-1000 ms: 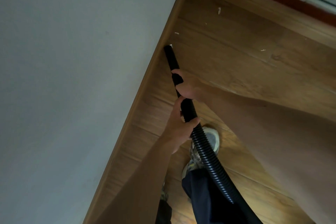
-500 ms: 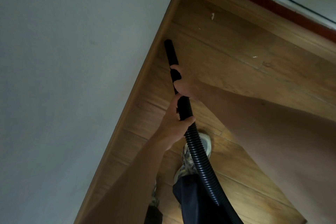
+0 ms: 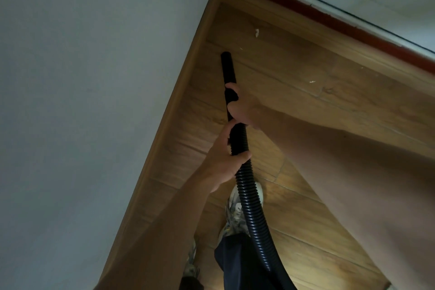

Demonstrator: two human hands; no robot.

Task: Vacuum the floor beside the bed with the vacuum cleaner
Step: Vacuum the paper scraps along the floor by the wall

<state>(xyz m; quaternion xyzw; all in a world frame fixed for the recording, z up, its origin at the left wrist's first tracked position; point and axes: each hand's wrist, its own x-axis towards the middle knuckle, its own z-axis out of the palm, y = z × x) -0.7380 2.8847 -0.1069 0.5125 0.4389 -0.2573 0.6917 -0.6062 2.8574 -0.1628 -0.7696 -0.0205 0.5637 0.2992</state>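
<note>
A black vacuum tube (image 3: 228,68) points down at the wooden floor (image 3: 294,73), its tip close to the wooden skirting along the grey wall. Behind it runs a ribbed black hose (image 3: 251,207), down toward the bottom of the view. My right hand (image 3: 240,106) grips the smooth tube just above the ribbed part. My left hand (image 3: 226,160) grips the ribbed hose right below it. Small white scraps (image 3: 256,32) lie on the floor beyond the tube's tip, and another white scrap (image 3: 312,81) lies to the right. The tip's opening is hidden.
A grey wall (image 3: 82,101) fills the left side, edged by a wooden skirting (image 3: 179,92). A dark red threshold (image 3: 329,16) with pale flooring behind it crosses the top right. My shoe (image 3: 235,209) and dark trouser leg stand under the hose.
The tube's tip has moved forward along the skirting toward the far corner. The white scrap at the tip a second ago is gone. Both hands keep their grip.
</note>
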